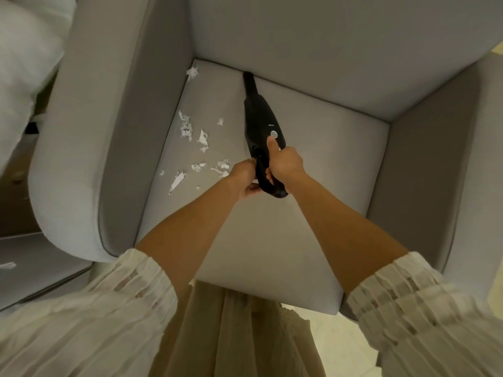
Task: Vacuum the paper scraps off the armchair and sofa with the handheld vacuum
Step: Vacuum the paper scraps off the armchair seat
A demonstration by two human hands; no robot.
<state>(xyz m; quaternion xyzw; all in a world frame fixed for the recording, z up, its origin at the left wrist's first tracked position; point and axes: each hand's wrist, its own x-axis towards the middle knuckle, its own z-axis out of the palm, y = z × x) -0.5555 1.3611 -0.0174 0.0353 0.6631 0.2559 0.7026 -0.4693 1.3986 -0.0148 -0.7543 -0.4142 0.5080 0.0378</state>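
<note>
A black handheld vacuum (261,123) lies over the seat of a grey armchair (326,164), its nozzle tip at the crease under the backrest. My right hand (285,164) grips the handle, with the thumb at the round silver button. My left hand (245,178) holds the handle's left side at the rear end. White paper scraps (187,129) lie scattered on the left half of the seat, with one crumpled scrap (192,72) in the back left corner.
The armchair's left arm (89,148) and right arm (424,186) wall in the seat. A white pillow (24,58) shows at the upper left. A grey sofa cushion (40,268) with one scrap (7,265) is at the lower left.
</note>
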